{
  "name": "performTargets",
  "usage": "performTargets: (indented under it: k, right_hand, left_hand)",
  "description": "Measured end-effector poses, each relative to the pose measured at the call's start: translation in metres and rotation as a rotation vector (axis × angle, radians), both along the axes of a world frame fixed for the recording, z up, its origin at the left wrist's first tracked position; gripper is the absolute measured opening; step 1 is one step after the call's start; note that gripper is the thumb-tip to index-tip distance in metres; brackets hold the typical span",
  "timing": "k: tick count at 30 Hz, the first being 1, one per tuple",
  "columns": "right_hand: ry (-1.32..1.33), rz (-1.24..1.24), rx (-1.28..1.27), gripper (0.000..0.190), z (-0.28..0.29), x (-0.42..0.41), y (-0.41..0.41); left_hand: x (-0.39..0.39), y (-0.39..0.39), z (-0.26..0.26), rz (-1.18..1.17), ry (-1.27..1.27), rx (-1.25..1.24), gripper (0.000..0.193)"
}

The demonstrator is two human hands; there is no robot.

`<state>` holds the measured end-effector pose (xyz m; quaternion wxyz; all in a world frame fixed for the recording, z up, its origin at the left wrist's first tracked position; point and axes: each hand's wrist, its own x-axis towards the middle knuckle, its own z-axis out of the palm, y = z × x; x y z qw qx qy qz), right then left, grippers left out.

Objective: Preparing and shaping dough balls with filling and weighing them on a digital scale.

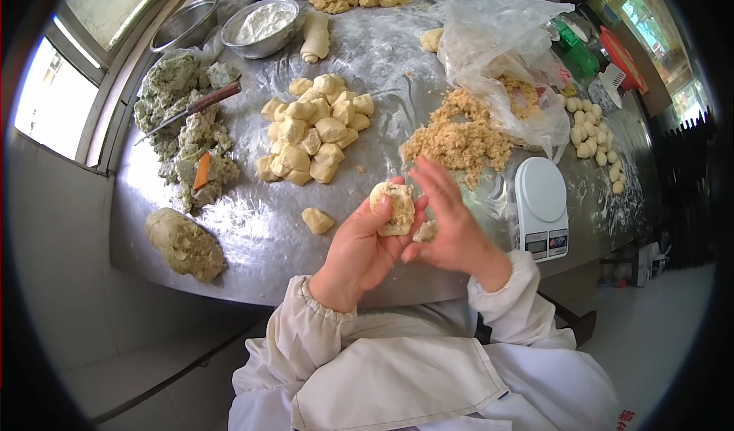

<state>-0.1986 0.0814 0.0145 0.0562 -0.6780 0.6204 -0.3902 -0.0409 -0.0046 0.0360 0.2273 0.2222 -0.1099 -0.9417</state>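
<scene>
My left hand (364, 236) holds a flattened piece of pale dough (395, 207) with crumbly tan filling across its face, the thumb pressed on its near side. Close by on the right, my right hand (453, 224) has its fingers spread and grips nothing. A small dough lump (425, 231) shows in the gap between its thumb and fingers, apparently on the table. Another lone dough piece (317, 220) lies left of my hands. Beyond them are a heap of cut dough pieces (309, 127) and a loose pile of tan crumbly filling (459, 136).
On the metal table (258, 247), a knife (192, 110) and an orange scraper (201, 171) rest on greenish filling (172, 98). A dough mass (184, 245) sits front left, a kitchen scale (542, 202) right. Behind are a flour bowl (261, 28), a plastic bag (499, 41) and small white balls (590, 130).
</scene>
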Motion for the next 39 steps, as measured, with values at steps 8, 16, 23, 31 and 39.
performTargets:
  k: [8,16,23,31,39]
  right_hand:
    - [0.011,-0.01,-0.066,0.065,-0.016,0.028,-0.011]
    - [-0.512,-0.053,-0.171,0.034,-0.015,0.042,-0.019]
    - [-0.296,-0.263,-0.224,0.02,-0.014,0.059,-0.027]
    - [-1.285,-0.277,-0.023,0.052,-0.01,0.049,-0.033]
    - [-1.413,0.081,0.011,0.082,0.01,0.074,-0.019]
  left_hand:
    - [0.006,0.006,-0.041,-0.184,0.016,-0.195,0.034]
    - [-0.002,0.013,-0.009,-0.088,0.188,0.104,0.037]
    - [-0.009,0.017,-0.029,-0.013,-0.133,-0.272,0.04]
    - [-0.015,0.033,-0.029,0.311,-0.146,-0.511,0.041]
    - [0.01,0.012,-0.027,0.268,-0.536,-1.54,0.042]
